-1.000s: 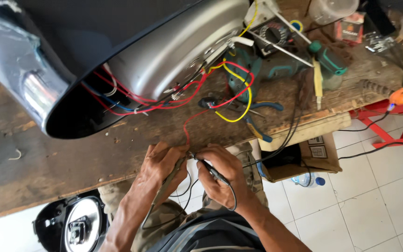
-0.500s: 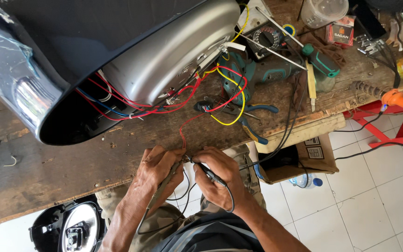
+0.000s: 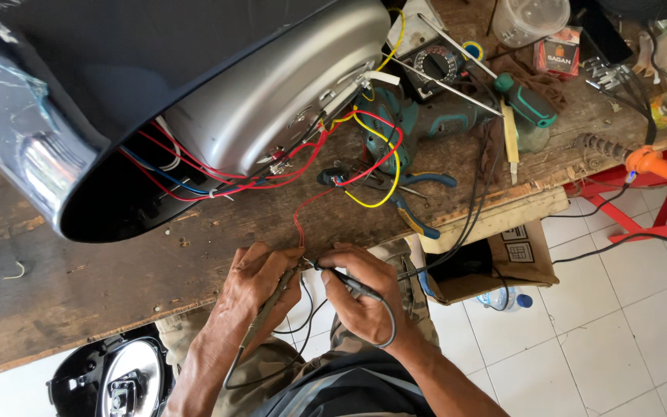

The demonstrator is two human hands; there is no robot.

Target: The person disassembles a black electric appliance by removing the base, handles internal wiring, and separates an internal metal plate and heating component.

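My left hand [image 3: 255,284] grips a thin probe with a dark lead, its tip pointing up at the end of a red wire [image 3: 303,220]. My right hand [image 3: 357,293] pinches a second black probe [image 3: 349,281] whose tip meets the same spot at the bench's front edge. The red wire runs up to a bundle of red, yellow and blue wires [image 3: 349,154] coming from the silver inner shell [image 3: 272,93] of an opened black-cased cooker [image 3: 79,93] lying on its side on the wooden workbench [image 3: 79,286].
An analog meter [image 3: 435,63], a teal drill [image 3: 418,127], screwdrivers [image 3: 526,104], blue-handled pliers [image 3: 418,220] and a plastic jar [image 3: 530,19] lie on the bench's right part. A cardboard box [image 3: 503,255] and red stand [image 3: 642,208] sit beyond. A black lid [image 3: 113,378] rests on the tiled floor.
The view has shifted slightly, and both hands sit a little higher and closer together at the red wire's end. The probes stay held in both hands.
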